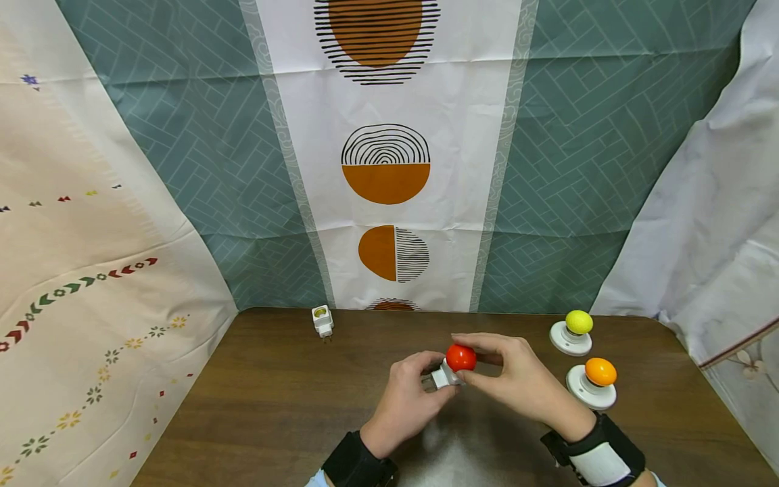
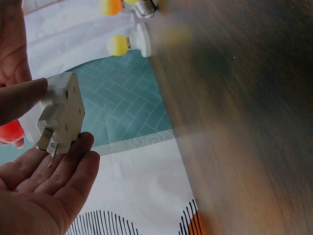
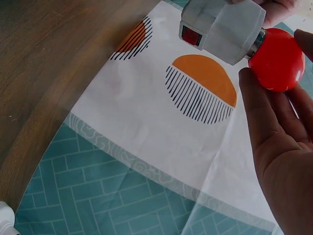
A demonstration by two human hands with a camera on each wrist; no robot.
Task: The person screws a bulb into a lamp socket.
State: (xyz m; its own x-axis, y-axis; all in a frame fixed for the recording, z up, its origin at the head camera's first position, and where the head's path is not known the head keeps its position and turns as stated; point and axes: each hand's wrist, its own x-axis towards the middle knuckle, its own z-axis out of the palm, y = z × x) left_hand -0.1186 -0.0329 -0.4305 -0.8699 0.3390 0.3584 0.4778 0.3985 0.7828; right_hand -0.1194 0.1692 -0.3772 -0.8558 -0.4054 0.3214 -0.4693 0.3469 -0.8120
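My left hand (image 1: 409, 392) grips a white plug-in bulb holder (image 2: 68, 105) between thumb and fingers. Two metal prongs (image 2: 46, 138) jut from its face, and a red switch (image 3: 191, 35) shows on its side. A round red bulb (image 1: 461, 358) sits at the holder's socket, a strip of its metal base visible between them in the right wrist view. Around the red bulb curl the thumb and fingers of my right hand (image 1: 517, 379). Both hands are raised over the brown table (image 1: 274, 419).
A second white plug-in holder (image 1: 322, 321) lies at the table's back edge, left. To the right stand a yellow bulb (image 1: 579, 322) and an orange bulb (image 1: 600, 371) on round white bases. A threaded metal bulb base (image 2: 145, 7) appears near them in the left wrist view.
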